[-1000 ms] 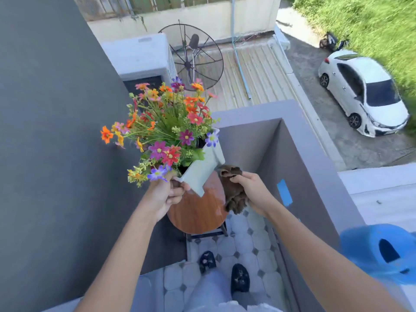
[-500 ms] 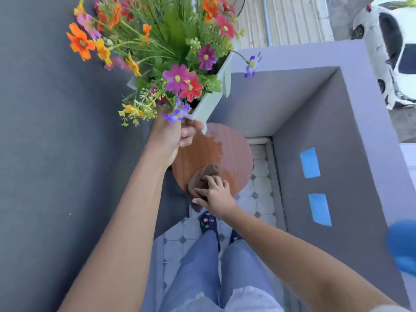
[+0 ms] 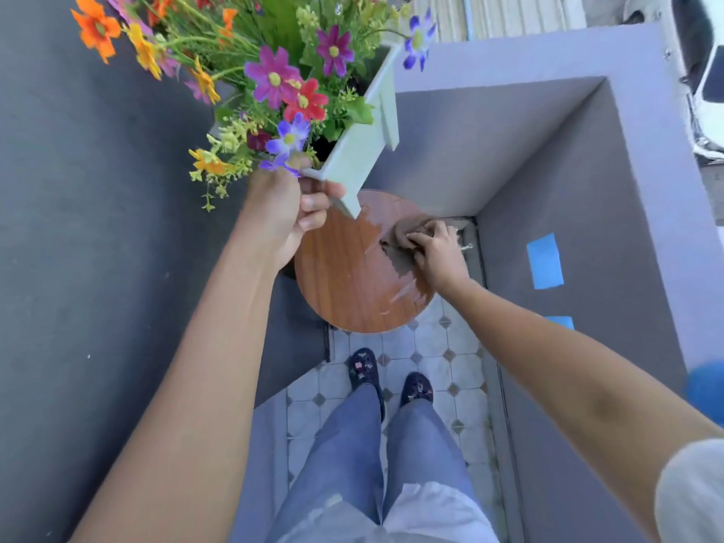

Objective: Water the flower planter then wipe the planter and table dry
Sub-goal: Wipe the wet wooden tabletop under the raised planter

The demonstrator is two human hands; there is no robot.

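My left hand (image 3: 286, 213) grips the near corner of a pale green wooden planter (image 3: 360, 146), holding it tilted in the air above the table. The planter is full of orange, pink, red and purple flowers (image 3: 274, 72). Below it is a small round wooden table (image 3: 344, 284) with a wet sheen across its right half. My right hand (image 3: 435, 252) presses a crumpled brown cloth (image 3: 403, 233) onto the table's far right edge, fingers curled over the cloth.
A dark grey wall (image 3: 98, 288) runs along the left. A lilac parapet wall (image 3: 587, 182) with blue tape patches (image 3: 544, 260) encloses the right and far side. A blue object (image 3: 705, 389) shows at the right edge. My feet (image 3: 388, 378) stand on patterned tiles.
The planter has been lifted higher and nearer the camera. My right hand took the cloth from beside the planter down to the table, then slid it from the near edge to the far right edge.
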